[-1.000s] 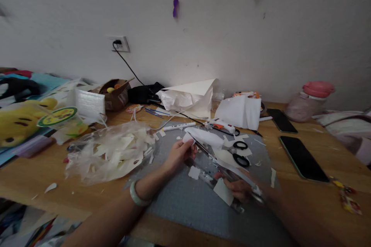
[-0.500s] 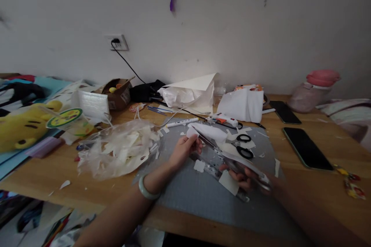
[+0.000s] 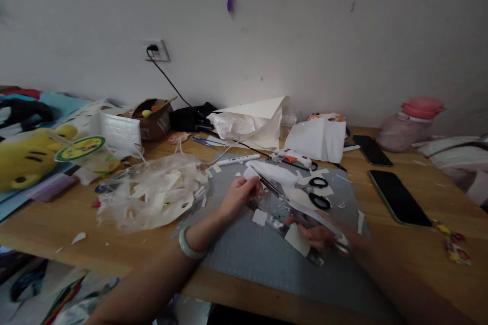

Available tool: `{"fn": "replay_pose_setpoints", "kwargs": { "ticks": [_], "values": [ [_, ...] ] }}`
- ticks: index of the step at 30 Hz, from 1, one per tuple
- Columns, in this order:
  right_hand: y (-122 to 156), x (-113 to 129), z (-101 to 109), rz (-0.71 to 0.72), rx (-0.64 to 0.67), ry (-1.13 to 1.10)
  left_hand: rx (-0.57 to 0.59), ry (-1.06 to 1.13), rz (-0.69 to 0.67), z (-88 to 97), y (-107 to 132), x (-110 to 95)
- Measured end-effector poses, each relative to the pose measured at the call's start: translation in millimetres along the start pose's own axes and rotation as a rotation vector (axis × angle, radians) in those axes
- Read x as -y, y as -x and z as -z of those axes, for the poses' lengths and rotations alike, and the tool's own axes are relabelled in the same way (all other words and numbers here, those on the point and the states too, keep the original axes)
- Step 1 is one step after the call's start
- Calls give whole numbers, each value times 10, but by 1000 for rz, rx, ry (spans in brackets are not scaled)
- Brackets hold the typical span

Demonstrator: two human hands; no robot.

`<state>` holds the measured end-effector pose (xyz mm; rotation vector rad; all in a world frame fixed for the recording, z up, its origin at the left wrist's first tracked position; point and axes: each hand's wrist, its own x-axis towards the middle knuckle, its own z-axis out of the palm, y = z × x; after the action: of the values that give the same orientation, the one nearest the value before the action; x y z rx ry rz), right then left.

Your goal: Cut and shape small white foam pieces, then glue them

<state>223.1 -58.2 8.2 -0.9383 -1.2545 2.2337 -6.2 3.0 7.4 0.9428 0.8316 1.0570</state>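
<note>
My left hand [image 3: 242, 194], with a pale bangle on the wrist, pinches a piece of white paper [image 3: 280, 174] above the grey cutting mat [image 3: 244, 264]. My right hand [image 3: 314, 236] is closed around a pair of metal scissors [image 3: 271, 186]; their blades reach up and left to the paper near my left fingertips. A strip of white paper lies over the scissors' handle and partly hides my grip. Just beyond, black-handled scissors [image 3: 319, 200] rest on the mat. Below the blades lie a small white paper scrap [image 3: 260, 217] and a clear ruler-like strip, partly covered.
A clear plastic bag of paper scraps [image 3: 152, 198] sits left of the mat. Behind are a white glue gun [image 3: 293, 156], a white pen [image 3: 239, 160] and folded paper [image 3: 316, 139]. Two phones [image 3: 398, 198] lie right. A lidded cup [image 3: 87, 155] stands left.
The view has shifted slightly, so the table things appear a little further left. Both hands keep their holds on the paper and scissors; the blades stay at the paper.
</note>
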Motion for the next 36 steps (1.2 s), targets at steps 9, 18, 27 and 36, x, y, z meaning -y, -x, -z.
{"fn": "replay_pose_setpoints", "kwargs": {
  "ticks": [9,18,27,36],
  "values": [
    [-53,-114,87,7,14,-43,-22,55,2,-59,41,-15],
    [-23,-88,104,30,52,-99,-13,105,7,-66,46,-29],
    [-74,-147,127,-29,3,-113,-61,-90,-25,-44,50,-37],
    [-44,-109,105,21,32,-47,-56,-124,-26,-36,40,-28]
  ]
}}
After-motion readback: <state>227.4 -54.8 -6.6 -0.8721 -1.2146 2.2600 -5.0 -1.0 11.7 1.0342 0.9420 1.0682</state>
